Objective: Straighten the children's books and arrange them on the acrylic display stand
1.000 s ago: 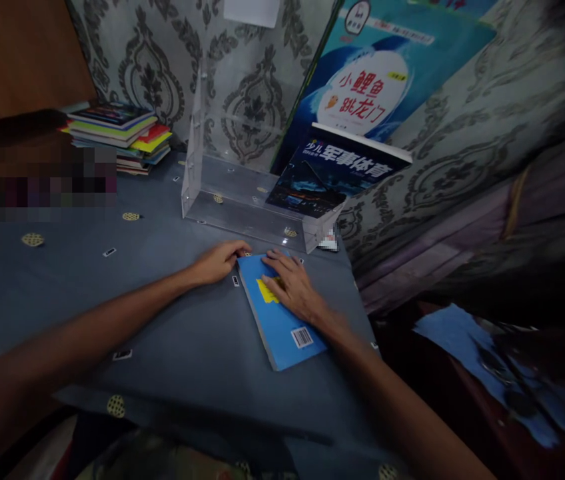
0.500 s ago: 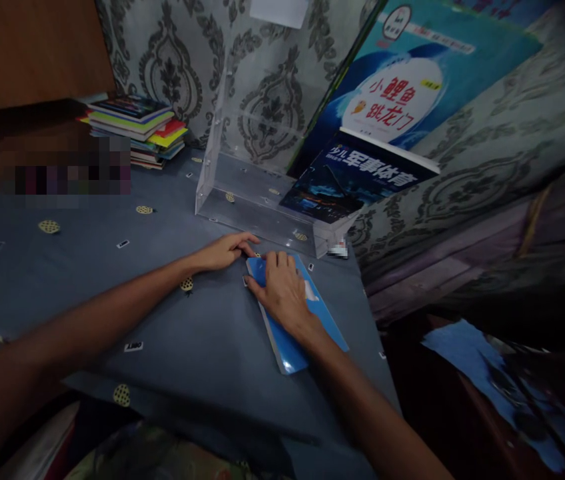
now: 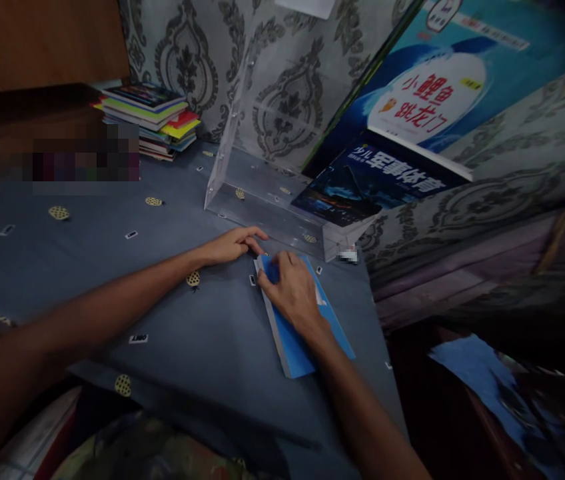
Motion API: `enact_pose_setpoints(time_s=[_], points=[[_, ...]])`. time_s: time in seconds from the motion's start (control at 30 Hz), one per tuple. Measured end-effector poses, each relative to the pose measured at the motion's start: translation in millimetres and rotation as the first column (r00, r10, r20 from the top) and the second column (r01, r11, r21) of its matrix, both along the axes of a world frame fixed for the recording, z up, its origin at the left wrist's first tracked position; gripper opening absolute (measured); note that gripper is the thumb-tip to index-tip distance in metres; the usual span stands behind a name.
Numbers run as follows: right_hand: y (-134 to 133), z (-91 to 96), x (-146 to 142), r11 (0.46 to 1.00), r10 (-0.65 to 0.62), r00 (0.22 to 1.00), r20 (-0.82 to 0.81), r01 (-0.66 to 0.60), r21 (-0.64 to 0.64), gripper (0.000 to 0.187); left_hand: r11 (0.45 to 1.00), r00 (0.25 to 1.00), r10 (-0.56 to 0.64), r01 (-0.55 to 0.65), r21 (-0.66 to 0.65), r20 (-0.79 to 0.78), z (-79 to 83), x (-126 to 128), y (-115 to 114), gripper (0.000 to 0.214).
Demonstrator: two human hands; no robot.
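Note:
A blue book [image 3: 335, 337] lies flat on the tablecloth, slanting towards me. My right hand [image 3: 292, 287] is over its upper half, fingers bent on the cover and thumb at the left edge. A white patch on the cover shows partly beside the hand. My left hand [image 3: 232, 245] rests on the cloth by the book's far left corner. Its fingers are stretched out and apart, with nothing held. Behind both hands stands a clear acrylic rack [image 3: 267, 210]. In its right part a dark blue book [image 3: 362, 183] leans in front of a larger teal book [image 3: 427, 93].
The table has a grey-blue cloth [image 3: 202, 373] with small pineapple prints. A stack of books [image 3: 145, 117] sits at the back left against the patterned wall. The table's right edge drops off near a blue cloth [image 3: 487, 380]. A blurred-out patch covers the left side.
The view has shifted slightly, so most things appear a little further right. My right hand's fingers are more bent over the blue book than before. My left hand stays by the corner.

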State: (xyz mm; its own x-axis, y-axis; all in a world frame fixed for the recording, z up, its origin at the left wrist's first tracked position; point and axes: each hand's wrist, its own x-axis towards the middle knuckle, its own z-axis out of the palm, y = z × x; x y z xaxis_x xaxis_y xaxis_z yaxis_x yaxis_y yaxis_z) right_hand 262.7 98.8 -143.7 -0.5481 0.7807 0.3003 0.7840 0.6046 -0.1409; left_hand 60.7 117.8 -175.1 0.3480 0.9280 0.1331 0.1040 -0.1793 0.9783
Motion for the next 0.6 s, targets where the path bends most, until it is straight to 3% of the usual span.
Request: enact_pose_setpoints(time_s=[0.37,0.6], points=[[2.0,-8.0,3.3,0.998,0.026,0.983,-0.184,-0.035,-0.047,0.019,0.999,1.000,0.030,-0.029,0.025,-0.008,-5.3,-0.2,2.8,0.054],[3.0,-8.1,5.0,0.998,0.061,0.977,-0.204,-0.065,-0.010,0.022,1.000,1.000,0.026,-0.026,0.013,0.000,-3.4,0.3,1.7,0.052]])
